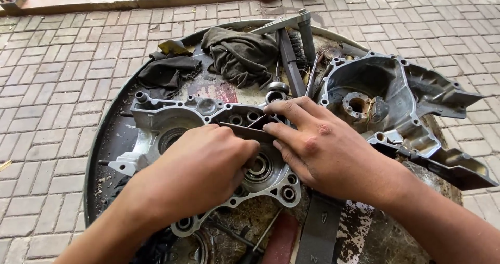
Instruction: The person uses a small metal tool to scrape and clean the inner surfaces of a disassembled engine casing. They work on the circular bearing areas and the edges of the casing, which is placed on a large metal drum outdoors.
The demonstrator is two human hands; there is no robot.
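Both hands on a flat dark strip over an engine case half

The left hand (200, 173) is curled over one end of the flat dark strip (249, 132) and the right hand (317, 147) pins the other end with its fingers pressed flat, right on top of the silver crankcase half (208, 154) near the middle of the round metal tray (101, 154). A second case half (385, 102) sits at the tray's right edge, dark rags (237, 53) and a brush (298, 45) at the far edge. My guess at the risk: if the strip skids (that metal looks oily), it could gouge the mating face or nick a finger near the bearing (259, 167).
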